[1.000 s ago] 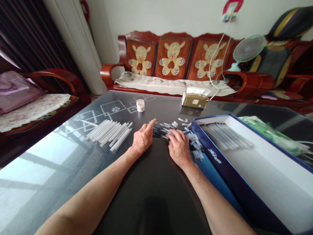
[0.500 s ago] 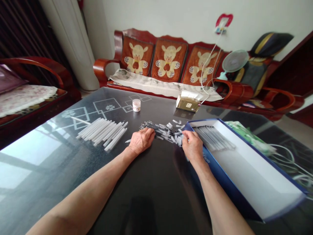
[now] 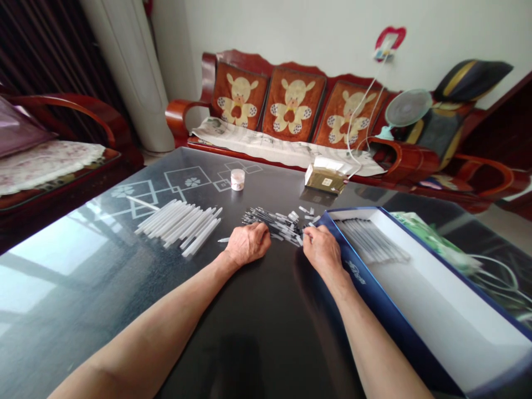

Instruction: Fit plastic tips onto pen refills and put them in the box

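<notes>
My left hand (image 3: 249,244) is closed, resting low over the dark table. The pointed end of a slim pen (image 3: 223,240) sticks out on its left side; the rest is hidden by the fingers. Just beyond lies a heap of thin pen refills (image 3: 257,216) with dark tips. My right hand (image 3: 322,246) has thumb and fingers pinched together at the edge of a scatter of small clear pen caps (image 3: 293,216). What sits between those fingertips is hidden. Left of both hands, white pen barrels (image 3: 178,221) lie side by side in a row.
A blue box (image 3: 361,277) with a white inside stands at my right, holding a row of clear pens (image 3: 369,238). Farther back are a small white tub (image 3: 238,180) and a tissue box (image 3: 326,176). A green plastic package (image 3: 436,238) and white cable lie beyond the box.
My right hand has shifted slightly left, toward my left hand, along the cap scatter. My left hand stays closed near the refills. The whole view has swung slightly left.
</notes>
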### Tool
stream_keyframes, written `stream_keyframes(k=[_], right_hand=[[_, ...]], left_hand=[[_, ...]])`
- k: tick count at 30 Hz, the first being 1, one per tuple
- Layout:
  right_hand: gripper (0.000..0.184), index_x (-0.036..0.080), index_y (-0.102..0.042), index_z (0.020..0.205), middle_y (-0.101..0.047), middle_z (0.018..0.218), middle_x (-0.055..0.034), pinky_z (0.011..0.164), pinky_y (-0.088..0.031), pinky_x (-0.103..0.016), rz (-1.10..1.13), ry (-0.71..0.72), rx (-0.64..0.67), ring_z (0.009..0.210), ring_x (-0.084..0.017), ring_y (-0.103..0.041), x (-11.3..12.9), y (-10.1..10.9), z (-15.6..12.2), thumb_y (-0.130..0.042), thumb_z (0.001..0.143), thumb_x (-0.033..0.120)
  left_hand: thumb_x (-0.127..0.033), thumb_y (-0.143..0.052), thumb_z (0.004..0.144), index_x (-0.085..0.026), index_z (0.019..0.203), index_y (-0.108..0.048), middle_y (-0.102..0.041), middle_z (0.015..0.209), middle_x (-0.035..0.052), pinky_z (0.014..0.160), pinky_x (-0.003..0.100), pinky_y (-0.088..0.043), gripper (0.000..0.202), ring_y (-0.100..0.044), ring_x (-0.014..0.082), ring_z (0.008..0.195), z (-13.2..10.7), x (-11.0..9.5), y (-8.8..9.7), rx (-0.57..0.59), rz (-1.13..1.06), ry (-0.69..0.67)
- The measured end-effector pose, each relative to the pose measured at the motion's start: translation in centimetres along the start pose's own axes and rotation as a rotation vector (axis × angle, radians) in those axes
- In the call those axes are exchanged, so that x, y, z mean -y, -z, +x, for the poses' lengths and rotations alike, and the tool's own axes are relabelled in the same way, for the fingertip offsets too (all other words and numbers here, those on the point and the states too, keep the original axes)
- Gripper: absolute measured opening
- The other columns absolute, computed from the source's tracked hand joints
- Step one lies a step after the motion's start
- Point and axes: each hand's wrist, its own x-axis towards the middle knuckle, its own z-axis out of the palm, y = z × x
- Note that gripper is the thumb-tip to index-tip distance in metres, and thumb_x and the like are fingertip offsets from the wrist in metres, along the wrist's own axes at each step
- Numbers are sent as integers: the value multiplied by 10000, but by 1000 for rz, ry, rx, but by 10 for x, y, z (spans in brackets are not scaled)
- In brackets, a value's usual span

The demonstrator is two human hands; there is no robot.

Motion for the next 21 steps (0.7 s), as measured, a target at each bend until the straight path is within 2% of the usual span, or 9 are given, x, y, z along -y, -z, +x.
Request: stream_keyframes(k=[7, 13, 18, 21], right_hand=[[272, 183, -740, 949, -664, 904, -103, 787, -446, -265, -68, 39, 118, 849, -191, -622, -3, 1, 30, -489, 848, 150], [281, 164, -745, 835, -661, 844, -127, 712, -450, -287, -139, 43, 157, 798, -210, -628, 1, -2, 41, -479, 878, 243], [230, 184, -733, 721, -646, 792, -111, 638, -442, -293, -116, 5, 154, 714, -204, -629, 1, -8, 43, -527, 823, 200], [200, 167, -703, 722, -646, 811, -124, 628, -442, -297, -80, 5, 97, 708, -209, -632, 0, -6, 42, -533, 820, 203]], left_hand=[[-298, -408, 912, -198, 832, -589, -663, 784, 18, 575, 252, -404, 222, -645, 162, 700, 0, 1, -2, -6, 1, 1], [-309, -397, 925, -194, 827, -590, -660, 784, 25, 579, 251, -416, 245, -642, 164, 699, 1, 1, -2, 2, -5, 1], [-318, -396, 933, -189, 854, -602, -649, 799, 39, 614, 251, -451, 256, -636, 161, 714, 1, 1, -2, 15, -31, 2], [-341, -415, 930, -191, 918, -619, -638, 852, 52, 642, 249, -472, 254, -633, 165, 770, 1, 1, -1, 12, -41, -3]])
